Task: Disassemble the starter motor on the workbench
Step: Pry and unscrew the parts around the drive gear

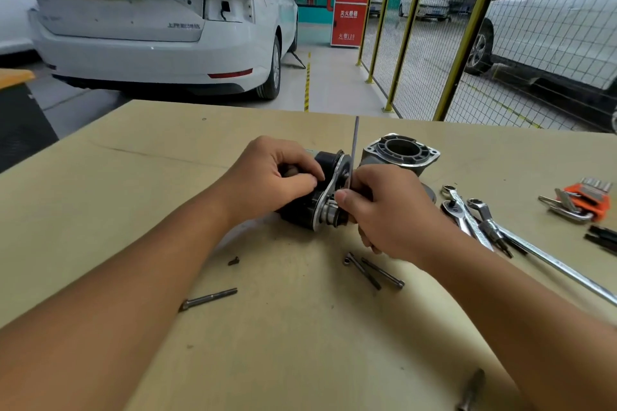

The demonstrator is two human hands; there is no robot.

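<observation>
On the bench (pixel 100 210), far to the left, only bare board shows beneath the left forearm. Lower down lies a long bolt (pixel 208 299), and a short dark screw (pixel 233 261) sits a little further in. Near the middle the left hand (pixel 270 177) curls its fingers round the black body of the starter motor (pixel 310 207), which lies on its side on the bench. Just beside it, the right hand (pixel 384 210) grips a thin metal rod (pixel 355 140) that stands upright against the motor's silver end plate, the thumb pressing near the exposed shaft. In front of this hand two more long bolts (pixel 374 270) lie touching each other. Behind the hands, the detached grey housing (pixel 400 152) rests with its round opening facing up. Further right, a ratchet and wrenches (pixel 474 213) lie in a loose cluster, and an orange holder of hex keys (pixel 584 202) sits near the bench's right edge. At the bottom right lies a blurred tool (pixel 470 389).
</observation>
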